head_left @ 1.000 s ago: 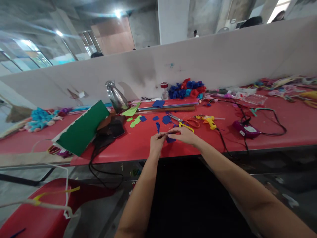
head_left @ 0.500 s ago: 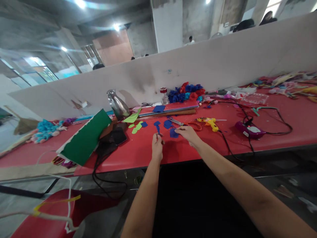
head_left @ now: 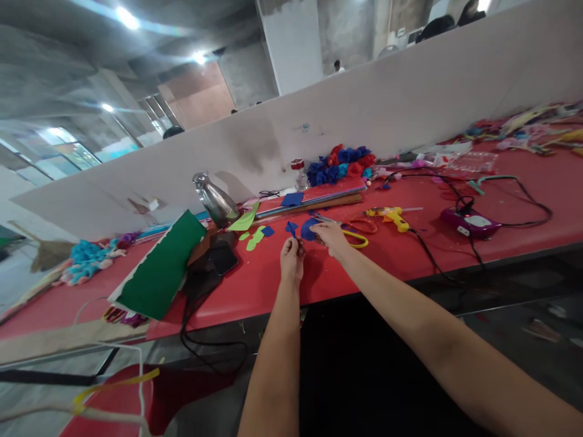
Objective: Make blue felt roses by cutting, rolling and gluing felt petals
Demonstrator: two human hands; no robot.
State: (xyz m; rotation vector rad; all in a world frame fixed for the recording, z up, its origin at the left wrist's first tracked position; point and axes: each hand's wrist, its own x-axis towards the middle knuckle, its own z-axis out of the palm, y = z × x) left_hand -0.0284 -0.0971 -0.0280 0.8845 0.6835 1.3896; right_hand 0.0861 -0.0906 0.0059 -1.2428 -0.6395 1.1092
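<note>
Since the last look, the right hand (head_left: 330,233) has moved up to the flat blue pieces (head_left: 310,229) by the scissors (head_left: 361,241). Its fingertips are at the blue pieces, but I can't tell if they pinch one. Close by, the left hand (head_left: 291,258) pinches a thin blue bit (head_left: 292,230) tight, its bottom end hidden by fingers. The right hand also covers part of the scissors. Soft-looking blue and light green cutouts (head_left: 255,238) lie flat on the smooth red table (head_left: 255,285). Right of the scissors is a yellow glue gun (head_left: 397,218). Left sit a shiny flask (head_left: 217,201) and a tilted green sheet (head_left: 159,267) with a ragged white edge.
</note>
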